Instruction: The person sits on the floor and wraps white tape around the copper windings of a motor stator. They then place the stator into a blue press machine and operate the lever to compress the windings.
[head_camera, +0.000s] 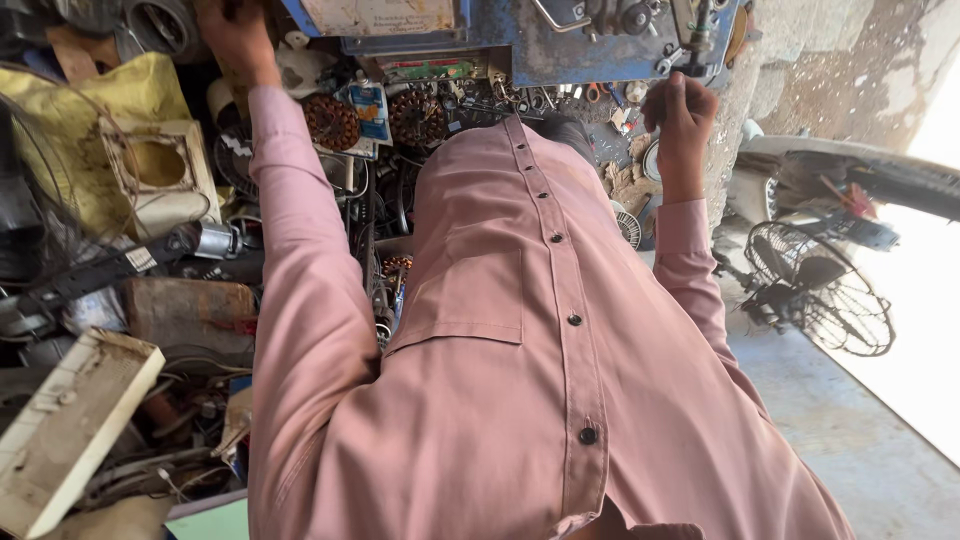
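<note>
Right hand (680, 112) closed in fist round metal handle (697, 40) on blue machine (560, 45), far right. Left hand (235, 35) reaches far left among clutter; grip unclear. Copper windings (331, 121) near.

Matt pink cloth shirt (520, 330)

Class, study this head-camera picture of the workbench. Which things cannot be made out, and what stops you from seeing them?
Head view:
- Left hand: fingertips cut off by the top edge, so what it touches is unclear.
- Right hand: closed by the blue machine; its own fingers hide any tool.
- Bench middle: hidden behind the pink shirt.
- Small parts: too small and jumbled to identify.
</note>
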